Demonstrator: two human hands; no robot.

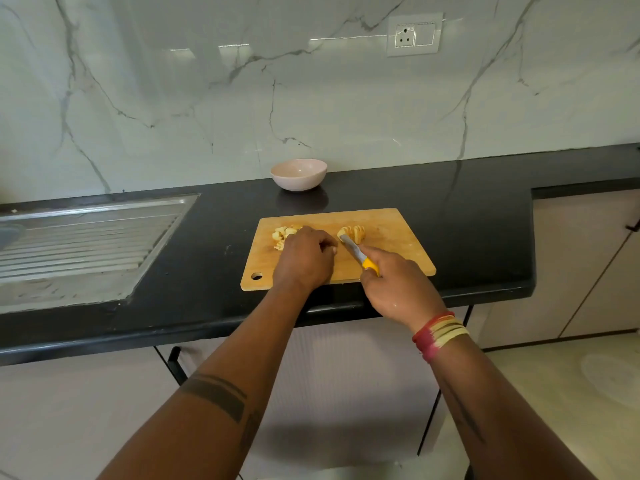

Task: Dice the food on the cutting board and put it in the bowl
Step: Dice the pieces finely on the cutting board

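Nearest the counter's front edge, the right hand (pixel 394 285) grips the yellow handle of a small steel-bladed knife (pixel 356 252), forefinger laid along its spine, the blade angled up and left toward the food. Just beside it, the left hand (pixel 304 258) hovers over the middle of the rectangular wooden cutting board (pixel 391 258), fingers curled in; whether it holds a piece underneath cannot be told. The board lies at the front edge of the black stone countertop (pixel 207 258), its hanging hole at the near left corner.

Toward the board's far edge sit two lots of pale yellow food: a loose pile of cut chunks (pixel 284 233) at the left, partly hidden behind the left hand, and a sliced fan-shaped piece (pixel 353 233) at the knife tip, its slices standing together.

The dicing looks partway done. The next move likely calls for steadying the sliced piece and cutting across the slices.

Farther back, near the countertop's rear edge against the marble wall, the small round pink bowl (pixel 298 174) stands well apart from the board, seemingly with nothing in it.
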